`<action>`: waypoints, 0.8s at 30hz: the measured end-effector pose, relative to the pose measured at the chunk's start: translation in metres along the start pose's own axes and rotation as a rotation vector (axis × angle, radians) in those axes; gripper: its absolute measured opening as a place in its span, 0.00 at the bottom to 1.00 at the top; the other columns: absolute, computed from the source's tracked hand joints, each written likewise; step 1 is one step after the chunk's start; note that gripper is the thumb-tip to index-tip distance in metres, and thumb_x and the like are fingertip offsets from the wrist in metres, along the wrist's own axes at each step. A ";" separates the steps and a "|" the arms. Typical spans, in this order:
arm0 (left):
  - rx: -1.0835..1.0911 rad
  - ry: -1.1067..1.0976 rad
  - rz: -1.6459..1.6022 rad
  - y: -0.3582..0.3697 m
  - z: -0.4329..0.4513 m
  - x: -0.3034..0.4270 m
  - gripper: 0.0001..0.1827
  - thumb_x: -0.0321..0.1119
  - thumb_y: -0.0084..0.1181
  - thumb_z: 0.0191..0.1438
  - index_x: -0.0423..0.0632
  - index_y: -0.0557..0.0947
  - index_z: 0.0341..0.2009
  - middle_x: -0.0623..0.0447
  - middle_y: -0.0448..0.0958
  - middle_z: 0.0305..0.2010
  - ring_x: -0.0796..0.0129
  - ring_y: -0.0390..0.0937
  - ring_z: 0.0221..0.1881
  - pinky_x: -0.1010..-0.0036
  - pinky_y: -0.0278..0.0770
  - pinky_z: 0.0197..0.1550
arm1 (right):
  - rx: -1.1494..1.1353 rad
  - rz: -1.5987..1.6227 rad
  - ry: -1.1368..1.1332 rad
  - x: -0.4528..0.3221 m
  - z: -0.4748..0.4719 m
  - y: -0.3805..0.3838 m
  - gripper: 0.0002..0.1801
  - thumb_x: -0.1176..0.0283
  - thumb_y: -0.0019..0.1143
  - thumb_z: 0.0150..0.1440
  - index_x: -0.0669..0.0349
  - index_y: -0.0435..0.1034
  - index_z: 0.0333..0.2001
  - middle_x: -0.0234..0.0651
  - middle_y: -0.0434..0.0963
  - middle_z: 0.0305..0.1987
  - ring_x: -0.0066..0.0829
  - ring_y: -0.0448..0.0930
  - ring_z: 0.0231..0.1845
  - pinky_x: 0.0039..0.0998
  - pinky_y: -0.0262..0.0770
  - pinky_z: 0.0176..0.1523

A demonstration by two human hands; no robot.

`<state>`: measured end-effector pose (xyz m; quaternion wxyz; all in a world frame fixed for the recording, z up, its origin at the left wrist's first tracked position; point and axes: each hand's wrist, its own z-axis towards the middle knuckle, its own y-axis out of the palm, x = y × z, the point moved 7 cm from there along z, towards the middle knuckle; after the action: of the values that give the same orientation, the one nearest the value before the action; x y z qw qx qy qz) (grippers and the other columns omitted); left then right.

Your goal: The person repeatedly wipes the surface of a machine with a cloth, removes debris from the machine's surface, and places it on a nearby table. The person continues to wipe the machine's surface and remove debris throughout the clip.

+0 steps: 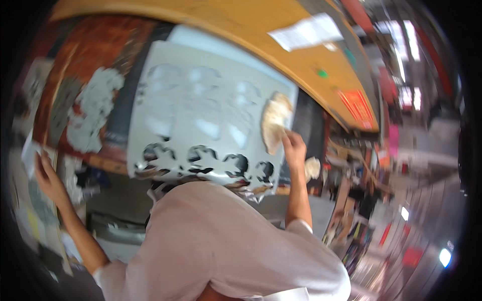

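A glossy sheet with cut-out shapes (180, 113) lies before me, its lower edge near my body. My right hand (295, 146) pinches the edge of a cream-coloured, crumpled cloth or pad (276, 120), which lies over the sheet's right side. At the far left is my left hand (47, 175), its fingers over the edge of a thin white sheet (29, 156); whether it grips that sheet I cannot tell. A patch of grey, flaky material (94, 109) covers part of the reddish-brown board (109, 41) between my left hand and the glossy sheet.
Beyond the sheet runs a yellow-orange beam or panel (226, 22) bearing a white paper (307, 32) and a red label (357, 107). A second cream-coloured wad (312, 168) is right of my right forearm. Cluttered shelves and blurred workshop items fill the right side.
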<state>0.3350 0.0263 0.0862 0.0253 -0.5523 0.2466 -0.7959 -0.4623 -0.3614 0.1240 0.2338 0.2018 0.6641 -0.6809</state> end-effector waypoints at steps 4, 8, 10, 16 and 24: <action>-0.495 0.157 -0.203 0.177 -0.128 0.152 0.13 0.32 0.56 0.75 0.41 0.84 0.57 0.52 0.83 0.55 0.67 0.80 0.55 0.69 0.75 0.65 | -0.016 -0.246 0.154 0.012 0.040 0.016 0.46 0.48 0.74 0.52 0.60 0.73 0.70 0.60 0.70 0.74 0.59 0.72 0.73 0.45 0.70 0.75; -0.878 0.201 -0.343 0.291 -0.223 0.240 0.12 0.25 0.59 0.66 0.41 0.86 0.53 0.47 0.84 0.54 0.58 0.82 0.57 0.63 0.79 0.62 | -0.110 -0.269 0.264 -0.007 0.046 0.054 0.55 0.45 0.76 0.48 0.60 0.67 0.75 0.63 0.60 0.80 0.63 0.63 0.79 0.46 0.64 0.80; -0.878 0.555 -0.345 0.322 -0.246 0.274 0.14 0.23 0.61 0.62 0.41 0.86 0.52 0.44 0.84 0.54 0.49 0.82 0.58 0.58 0.79 0.63 | -0.076 -0.233 0.207 -0.020 0.045 0.061 0.57 0.42 0.75 0.49 0.57 0.65 0.77 0.61 0.55 0.84 0.62 0.58 0.83 0.48 0.58 0.83; -0.904 0.734 -0.246 0.368 -0.264 0.264 0.12 0.22 0.62 0.59 0.40 0.87 0.48 0.42 0.83 0.55 0.40 0.79 0.62 0.51 0.78 0.64 | 0.000 -0.290 0.168 -0.022 0.040 0.072 0.52 0.44 0.76 0.47 0.50 0.70 0.74 0.66 0.58 0.80 0.62 0.60 0.80 0.52 0.59 0.80; -0.899 0.797 -0.210 0.372 -0.264 0.248 0.09 0.24 0.63 0.58 0.38 0.86 0.44 0.42 0.83 0.55 0.40 0.79 0.64 0.49 0.75 0.69 | 0.184 -0.211 -0.144 -0.023 0.038 0.068 0.43 0.50 0.80 0.40 0.55 0.82 0.62 0.67 0.65 0.75 0.64 0.68 0.73 0.55 0.64 0.75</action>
<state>-0.0834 -0.2814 0.0738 -0.3830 -0.1899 0.4931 -0.7577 -0.4025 -0.3993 0.0832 0.1885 0.1021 0.5981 -0.7722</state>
